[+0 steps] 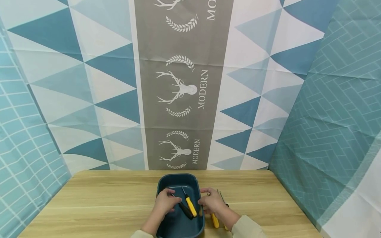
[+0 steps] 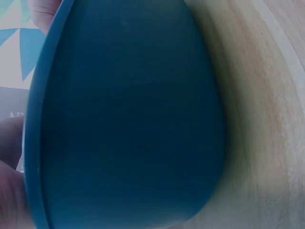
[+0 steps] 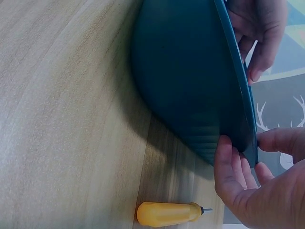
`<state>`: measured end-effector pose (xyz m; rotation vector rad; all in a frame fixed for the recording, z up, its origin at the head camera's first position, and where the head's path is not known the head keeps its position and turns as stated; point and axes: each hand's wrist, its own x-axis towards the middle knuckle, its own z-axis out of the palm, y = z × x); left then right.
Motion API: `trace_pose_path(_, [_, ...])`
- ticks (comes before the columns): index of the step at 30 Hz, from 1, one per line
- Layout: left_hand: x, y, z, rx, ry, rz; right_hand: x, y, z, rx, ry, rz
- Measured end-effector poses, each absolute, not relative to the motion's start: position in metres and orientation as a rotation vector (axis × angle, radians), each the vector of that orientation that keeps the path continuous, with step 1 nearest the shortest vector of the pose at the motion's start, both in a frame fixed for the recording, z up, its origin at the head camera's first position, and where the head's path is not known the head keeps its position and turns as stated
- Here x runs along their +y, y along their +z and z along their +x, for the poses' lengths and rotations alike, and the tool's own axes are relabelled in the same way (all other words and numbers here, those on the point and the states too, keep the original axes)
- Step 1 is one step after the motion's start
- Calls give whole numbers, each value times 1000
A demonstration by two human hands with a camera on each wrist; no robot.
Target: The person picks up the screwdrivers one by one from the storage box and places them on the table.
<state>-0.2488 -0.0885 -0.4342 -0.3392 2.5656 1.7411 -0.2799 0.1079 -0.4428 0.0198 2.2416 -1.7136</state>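
A dark blue plastic bin (image 1: 178, 228) stands on the wooden table. A screwdriver with a yellow handle (image 1: 190, 207) lies inside it. My left hand (image 1: 165, 203) is over the bin's left side, its finger and thumb pinching the thin shaft of a black-handled screwdriver (image 1: 186, 211). That black handle slants down beside the yellow one. My right hand (image 1: 212, 201) grips the bin's right wall at the rim, with fingers on the outer face (image 3: 228, 167) and the thumb at the rim. The left wrist view mostly shows the bin's outer wall (image 2: 128, 114), hiding the left hand's grip.
Right of the bin, a yellow-handled screwdriver (image 1: 215, 220) lies on the wooden table (image 1: 113, 205). Beside it is another tool with a thin metal part (image 1: 221, 196), partly hidden by the right forearm. Patterned cloth (image 1: 175, 99) hangs behind the table.
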Motion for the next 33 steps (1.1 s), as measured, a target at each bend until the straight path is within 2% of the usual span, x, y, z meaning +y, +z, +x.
trace_pose_path(33, [-65, -451, -263, 2486, 1703, -614, 109, -441, -278, 2232, -1717, 11])
